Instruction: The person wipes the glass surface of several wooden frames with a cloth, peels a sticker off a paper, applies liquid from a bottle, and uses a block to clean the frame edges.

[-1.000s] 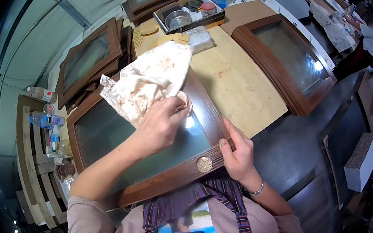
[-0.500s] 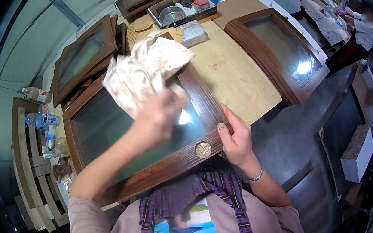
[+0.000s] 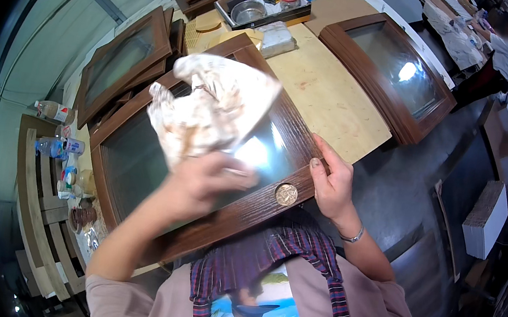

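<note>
A brown wooden cabinet door with a glass panel lies tilted in front of me, its near edge against my apron. My left hand, smeared by motion, grips a white stained rag spread over the glass. My right hand clasps the door's right edge, thumb on top of the frame and fingers round the side. Close to that thumb, a round recess with a shiny, flaky-looking inside sits in the near right corner of the frame. The rag hides much of the far glass.
Stacked glass-panelled doors stand at left and right on the table. A tray holds a metal bowl and a red-lidded jar. Bottles stand by a wooden pallet. Another person works at far right.
My left hand has moved the rag nearer to me across the glass, uncovering the door's far corner. My right hand keeps its hold on the edge.
</note>
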`<state>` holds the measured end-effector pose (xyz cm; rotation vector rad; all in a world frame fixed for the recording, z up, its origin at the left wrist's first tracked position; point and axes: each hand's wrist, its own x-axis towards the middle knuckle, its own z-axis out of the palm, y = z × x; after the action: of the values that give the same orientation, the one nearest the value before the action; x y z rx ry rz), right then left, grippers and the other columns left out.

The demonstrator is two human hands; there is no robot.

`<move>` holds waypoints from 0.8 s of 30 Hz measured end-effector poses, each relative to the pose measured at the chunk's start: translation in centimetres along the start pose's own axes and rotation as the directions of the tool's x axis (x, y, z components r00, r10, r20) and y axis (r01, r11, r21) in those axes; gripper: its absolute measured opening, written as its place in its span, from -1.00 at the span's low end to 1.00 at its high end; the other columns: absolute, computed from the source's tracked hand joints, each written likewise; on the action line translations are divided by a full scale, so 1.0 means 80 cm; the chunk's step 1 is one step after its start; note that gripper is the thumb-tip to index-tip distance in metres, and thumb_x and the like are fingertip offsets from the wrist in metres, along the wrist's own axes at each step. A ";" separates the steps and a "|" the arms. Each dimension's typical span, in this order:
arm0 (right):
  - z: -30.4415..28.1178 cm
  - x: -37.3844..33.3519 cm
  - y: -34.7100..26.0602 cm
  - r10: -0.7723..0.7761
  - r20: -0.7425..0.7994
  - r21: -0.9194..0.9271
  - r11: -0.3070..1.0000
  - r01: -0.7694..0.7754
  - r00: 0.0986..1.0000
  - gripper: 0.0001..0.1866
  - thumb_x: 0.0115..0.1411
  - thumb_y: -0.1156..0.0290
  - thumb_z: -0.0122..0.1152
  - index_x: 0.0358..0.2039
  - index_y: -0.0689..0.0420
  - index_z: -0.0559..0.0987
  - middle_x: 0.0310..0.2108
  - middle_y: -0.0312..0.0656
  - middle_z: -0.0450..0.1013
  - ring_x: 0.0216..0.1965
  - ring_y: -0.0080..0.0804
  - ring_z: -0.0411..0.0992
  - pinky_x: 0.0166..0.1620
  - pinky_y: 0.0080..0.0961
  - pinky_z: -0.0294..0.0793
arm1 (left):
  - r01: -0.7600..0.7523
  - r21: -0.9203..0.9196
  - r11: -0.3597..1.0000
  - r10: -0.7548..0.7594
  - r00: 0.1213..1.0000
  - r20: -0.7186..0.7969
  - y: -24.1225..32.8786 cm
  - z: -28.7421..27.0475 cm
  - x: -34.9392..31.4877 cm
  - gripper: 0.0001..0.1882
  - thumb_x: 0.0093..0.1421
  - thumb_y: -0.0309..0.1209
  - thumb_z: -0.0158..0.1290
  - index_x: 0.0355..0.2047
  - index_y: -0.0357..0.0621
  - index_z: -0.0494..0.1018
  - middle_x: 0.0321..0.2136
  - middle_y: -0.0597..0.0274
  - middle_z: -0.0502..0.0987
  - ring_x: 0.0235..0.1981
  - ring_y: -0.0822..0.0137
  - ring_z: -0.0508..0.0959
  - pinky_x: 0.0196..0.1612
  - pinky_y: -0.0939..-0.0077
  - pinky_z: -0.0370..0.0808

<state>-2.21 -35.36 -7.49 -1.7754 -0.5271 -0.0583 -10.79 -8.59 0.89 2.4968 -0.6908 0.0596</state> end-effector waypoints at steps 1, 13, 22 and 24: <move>-0.001 0.001 0.000 -0.023 -0.002 -0.009 1.000 0.023 1.000 -0.57 0.22 0.53 0.09 0.10 0.43 0.50 -0.07 0.27 0.54 -0.06 0.06 0.57 0.03 -0.28 0.52 | 0.171 0.049 0.984 -0.172 0.985 0.009 -0.017 -0.023 -0.031 -0.43 -0.08 -0.78 0.05 -0.08 0.01 0.67 -0.07 0.19 0.58 -0.04 0.16 0.61 0.00 0.38 0.59; 0.002 0.000 0.004 -0.042 0.044 0.014 0.999 0.042 0.998 -0.56 0.32 0.57 0.01 0.18 0.50 0.41 -0.07 0.05 0.58 -0.08 -0.37 0.55 0.03 -0.51 0.47 | 0.093 0.088 0.992 -0.104 0.985 0.137 0.038 -0.020 0.019 -0.50 0.22 -0.37 0.14 0.21 0.09 0.46 0.22 0.09 0.42 0.29 0.04 0.33 0.35 0.01 0.19; 0.004 0.003 0.002 -0.040 0.009 0.024 0.999 0.040 0.999 -0.56 0.23 0.55 0.08 0.12 0.45 0.47 -0.07 0.25 0.55 -0.06 -0.01 0.59 0.01 -0.34 0.52 | -0.108 0.225 0.968 0.131 0.987 -0.090 0.013 0.030 0.033 -0.61 0.01 -0.46 0.22 -0.08 -0.04 0.61 -0.09 0.16 0.57 -0.37 0.17 0.46 -0.33 0.30 0.40; 0.004 0.002 -0.002 -0.058 -0.003 0.026 0.998 0.058 0.998 -0.56 0.22 0.55 0.09 0.11 0.44 0.48 -0.07 0.26 0.54 -0.05 0.00 0.59 0.01 -0.34 0.52 | 0.016 0.310 0.951 0.052 0.976 -0.211 -0.043 0.007 0.014 -0.69 0.07 -0.47 0.23 -0.13 -0.02 0.64 -0.17 0.22 0.58 -0.34 0.28 0.55 -0.40 0.38 0.47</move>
<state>-2.23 -34.97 -7.36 -1.7348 -0.5752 -0.0931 -8.21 -6.97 -1.08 2.7255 -0.6536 0.4757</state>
